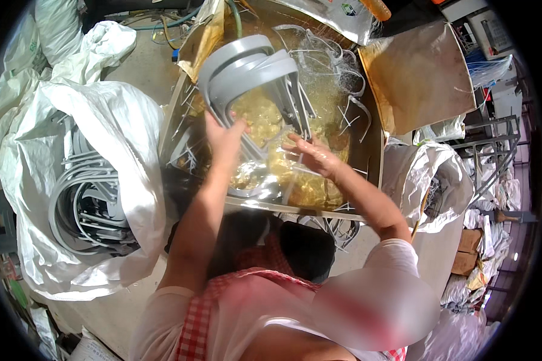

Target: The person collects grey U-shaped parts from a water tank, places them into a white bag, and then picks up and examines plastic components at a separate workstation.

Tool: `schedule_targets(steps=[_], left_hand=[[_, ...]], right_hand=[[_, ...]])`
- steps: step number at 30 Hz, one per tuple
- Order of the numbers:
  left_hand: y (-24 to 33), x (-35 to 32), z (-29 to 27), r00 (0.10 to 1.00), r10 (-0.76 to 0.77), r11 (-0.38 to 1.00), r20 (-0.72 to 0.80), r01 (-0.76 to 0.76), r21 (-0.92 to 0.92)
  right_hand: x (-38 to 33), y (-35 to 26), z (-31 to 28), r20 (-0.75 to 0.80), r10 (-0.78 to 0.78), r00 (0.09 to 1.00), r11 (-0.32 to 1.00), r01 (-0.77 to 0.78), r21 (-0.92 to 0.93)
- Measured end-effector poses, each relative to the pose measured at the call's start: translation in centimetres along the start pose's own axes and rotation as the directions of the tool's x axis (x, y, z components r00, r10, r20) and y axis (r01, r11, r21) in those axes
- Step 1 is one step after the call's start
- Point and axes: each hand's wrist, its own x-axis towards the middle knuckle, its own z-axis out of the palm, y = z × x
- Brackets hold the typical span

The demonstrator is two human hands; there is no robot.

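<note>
My left hand is closed round the lower left side of a stack of grey curved plastic frames. The frames are arched, nested in each other, and held up over the water in a wide tank. Their straight ends hang down on the right. Close to those ends is my right hand, wet, with its fingers stretched out and apart. Whether its fingertips touch the frames I cannot tell. Thin pale plastic strips float at the tank's right side, and more lie along its left wall.
To the left stands a large white woven sack with many grey curved frames inside. Another white sack is at the right. A brown stained board leans by the tank's right rim. A green hose enters at the back.
</note>
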Motion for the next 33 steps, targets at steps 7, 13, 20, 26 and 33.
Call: schedule_targets(steps=[7, 13, 20, 26, 33], left_hand=[[-0.7, -1.1, 0.5, 0.925, -0.349, 0.863, 0.148, 0.379, -0.334], [-1.1, -1.2, 1.3, 0.937, -0.324, 0.898, 0.132, 0.348, -0.268], [-1.4, -2.3, 1.6, 0.942, -0.243, 0.916, 0.232, 0.301, -0.264], [-1.2, -0.9, 1.2, 0.979, -0.077, 0.988, 0.189, 0.1, -0.115], [-2.8, -3.0, 3.1, 0.964, -0.215, 0.95, 0.158, 0.244, -0.196]], right_hand=[[4.2, 3.6, 1.8, -0.314, -0.378, 0.871, 0.922, 0.385, -0.042], [4.3, 3.6, 0.1, -0.562, -0.465, 0.684, 0.884, 0.33, -0.33], [2.7, 3.0, -1.4, -0.567, -0.297, 0.769, 0.876, -0.017, -0.482], [1.9, 2.8, -2.5, -0.277, -0.383, 0.881, 0.75, 0.121, -0.65], [-1.2, -1.0, -8.0, -0.237, -0.454, 0.859, 0.212, -0.154, -0.965]])
